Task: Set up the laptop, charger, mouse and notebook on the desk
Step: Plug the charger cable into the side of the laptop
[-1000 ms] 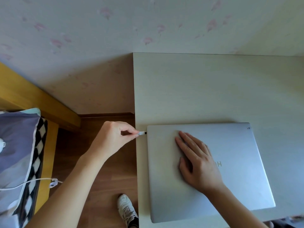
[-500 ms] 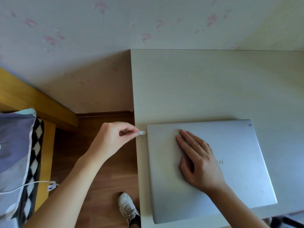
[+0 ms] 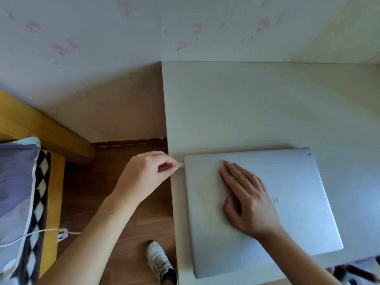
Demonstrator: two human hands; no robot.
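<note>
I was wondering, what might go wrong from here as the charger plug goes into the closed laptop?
The laptop lies close to the desk's left and near edges, so a hard push from the left hand could shift it; the right hand flat on the lid guards against that. The white plug may meet the port crooked and jam. The cable trails across the bed and could snag.

Charger plug (image 3: 180, 165): a dark tip showed between it and the laptop (image 3: 261, 210) edge a second earlier; the gap closed, plug met the edge. Left hand (image 3: 148, 173): advanced slightly toward laptop, pinching the plug.
</note>
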